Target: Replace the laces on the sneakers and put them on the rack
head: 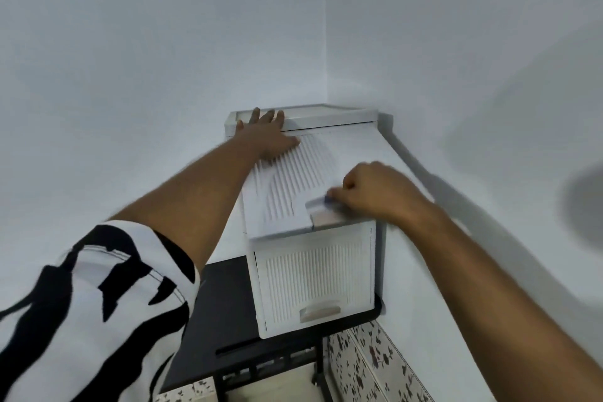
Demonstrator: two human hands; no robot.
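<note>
A person is reaching with both arms toward a white plastic rack (313, 238) standing in the corner of a pale room, right of centre in the frame. The rack is upright, its long axis running vertically, its ribbed fronts facing the camera and slightly to the lower left. The left hand (266, 135) is lying flat, fingers straight and spread, pressing on the upper left part of the rack where the top edge (326, 116) meets the upper door (293, 186). The right hand (372, 194) is sitting at centre right, its fingers curled round the handle (321, 206) at the lower edge of the upper door, grasping it. The upper door is tilting outward, its bottom edge swung away from the rack body toward the camera, its ribbed panel sloping up to the top edge. Below it, the lower door (315, 284) is lying flush and upright, with a beige handle (319, 312) at its bottom centre. The rack is resting on a black table (228, 320) in the lower centre of the frame. A black-and-white patterned sleeve (91, 310) is filling the lower left. Floral-patterned tiles (368, 365) are running along the base of the wall at the lower right. The hands and upper door are blurred. No sneakers or laces are showing in the frame.
</note>
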